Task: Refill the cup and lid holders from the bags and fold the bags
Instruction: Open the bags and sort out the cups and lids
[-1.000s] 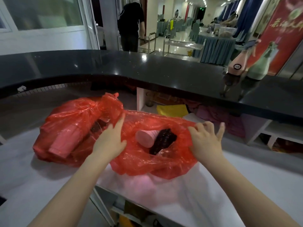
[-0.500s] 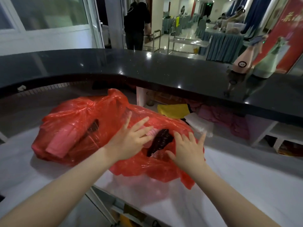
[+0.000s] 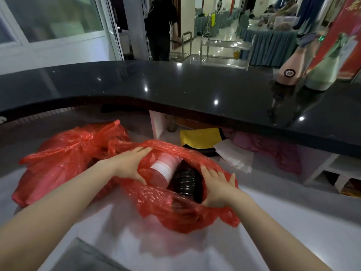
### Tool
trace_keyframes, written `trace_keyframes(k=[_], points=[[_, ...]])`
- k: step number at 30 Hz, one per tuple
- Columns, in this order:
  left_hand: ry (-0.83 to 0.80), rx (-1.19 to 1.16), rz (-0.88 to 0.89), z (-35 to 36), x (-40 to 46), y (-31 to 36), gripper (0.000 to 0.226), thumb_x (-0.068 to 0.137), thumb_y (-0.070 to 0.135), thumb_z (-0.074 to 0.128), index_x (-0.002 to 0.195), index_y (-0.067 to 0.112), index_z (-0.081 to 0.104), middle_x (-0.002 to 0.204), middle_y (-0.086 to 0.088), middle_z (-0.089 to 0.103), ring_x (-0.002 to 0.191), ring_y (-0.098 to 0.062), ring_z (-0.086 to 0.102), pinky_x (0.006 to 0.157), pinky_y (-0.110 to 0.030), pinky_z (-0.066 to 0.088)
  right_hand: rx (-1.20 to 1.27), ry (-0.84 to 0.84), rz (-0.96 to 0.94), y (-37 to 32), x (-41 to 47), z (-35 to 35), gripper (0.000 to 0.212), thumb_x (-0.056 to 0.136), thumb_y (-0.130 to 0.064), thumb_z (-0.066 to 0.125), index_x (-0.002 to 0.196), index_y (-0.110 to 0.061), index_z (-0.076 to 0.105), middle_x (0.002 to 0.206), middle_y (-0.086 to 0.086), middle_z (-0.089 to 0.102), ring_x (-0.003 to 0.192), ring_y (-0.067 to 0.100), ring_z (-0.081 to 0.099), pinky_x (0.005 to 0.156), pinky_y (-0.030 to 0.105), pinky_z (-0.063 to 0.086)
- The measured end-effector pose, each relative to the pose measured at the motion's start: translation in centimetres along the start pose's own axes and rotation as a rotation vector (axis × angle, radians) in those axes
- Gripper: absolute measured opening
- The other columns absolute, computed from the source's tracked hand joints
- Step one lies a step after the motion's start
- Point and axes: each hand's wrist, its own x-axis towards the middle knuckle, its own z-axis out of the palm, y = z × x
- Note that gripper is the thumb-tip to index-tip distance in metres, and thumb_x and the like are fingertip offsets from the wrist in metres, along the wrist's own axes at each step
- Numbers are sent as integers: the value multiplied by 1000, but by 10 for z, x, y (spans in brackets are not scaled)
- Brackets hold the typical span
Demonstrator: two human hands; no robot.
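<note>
Two red plastic bags lie on the white counter (image 3: 293, 222). The nearer red bag (image 3: 175, 212) has its mouth pulled wide. Inside it lie a stack of white paper cups (image 3: 164, 167) and, to their right, a stack of black lids (image 3: 186, 182). My left hand (image 3: 130, 165) grips the left rim of the mouth, thumb under and fingers over the plastic. My right hand (image 3: 216, 184) holds the right rim beside the lids, its fingertips partly hidden in the plastic. The second red bag (image 3: 64, 159) sits to the left, knotted shut, with cups dimly visible inside.
A black curved bar top (image 3: 195, 90) overhangs the back. Under it lie a yellow bag (image 3: 199, 136), white sheets (image 3: 234, 155) and pink cloth (image 3: 273, 149). Two bottles (image 3: 297, 63) stand on the bar at right. A person (image 3: 162, 28) stands beyond the bar. A grey cloth (image 3: 84, 257) lies near me.
Both hands moved from pressing on top of the nearer bag to its rim and spread the mouth apart. The cups and lids inside now show uncovered.
</note>
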Motion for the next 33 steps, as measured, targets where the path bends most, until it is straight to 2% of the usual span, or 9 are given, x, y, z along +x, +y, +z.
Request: trace_keyframes(k=[4,8,13,17,21,25,28,30,33], points=[[-19,-286,1,22,26,3,140,50,62,81,152,23,-7,160,-2,9,143,-8,12,110,-12,9,-64,-16,-65,25,14,0,126,68,-32,72,144,-33,-28,157,-1,11,145,30,9,106,70,-9],[-42,-361,-17,31,54,9,137,48,69,74,153,24,-2,158,1,16,144,-13,18,119,-31,18,-72,14,-88,48,32,-3,126,67,-34,75,147,-30,-23,153,1,20,143,29,15,107,70,-7],[-201,-802,-180,49,79,16,58,94,53,44,145,40,22,153,5,29,133,-16,36,113,-37,30,-45,-24,-26,78,55,-7,124,64,-42,77,149,-30,-12,155,12,18,144,33,14,107,70,-10],[-235,-1327,-432,44,80,34,69,63,83,33,117,47,56,119,15,63,107,-11,61,87,-30,52,28,-32,-22,91,68,-6,125,60,-44,77,149,-33,-9,159,8,10,147,33,4,108,68,-11],[39,-1265,-526,52,86,51,94,58,99,27,130,44,53,146,-2,45,135,-23,39,116,-41,26,67,73,21,92,74,-7,117,66,-44,77,151,-31,-2,159,6,14,147,31,6,109,65,-11],[298,-1036,-642,57,85,67,68,92,66,31,133,18,56,140,-11,50,129,-28,42,106,-33,26,131,234,6,90,59,-2,105,75,-33,72,151,-26,0,148,10,40,140,30,29,114,63,6],[483,-968,-420,61,65,74,37,99,41,43,113,16,66,115,-5,65,106,-17,54,88,-21,34,120,351,-50,89,39,3,101,76,-37,71,152,-27,5,149,3,39,141,26,27,116,58,8],[580,-927,-263,65,49,76,22,98,26,50,110,18,66,110,4,64,109,-16,56,95,-24,40,127,371,-91,91,26,8,92,79,-35,67,153,-24,13,153,1,33,144,23,22,118,55,5],[660,-711,-135,70,22,77,36,94,31,59,128,17,59,126,8,57,119,-5,49,103,-18,30,317,463,-205,89,4,12,75,81,-18,65,148,-17,32,150,2,39,144,23,23,120,46,6]])
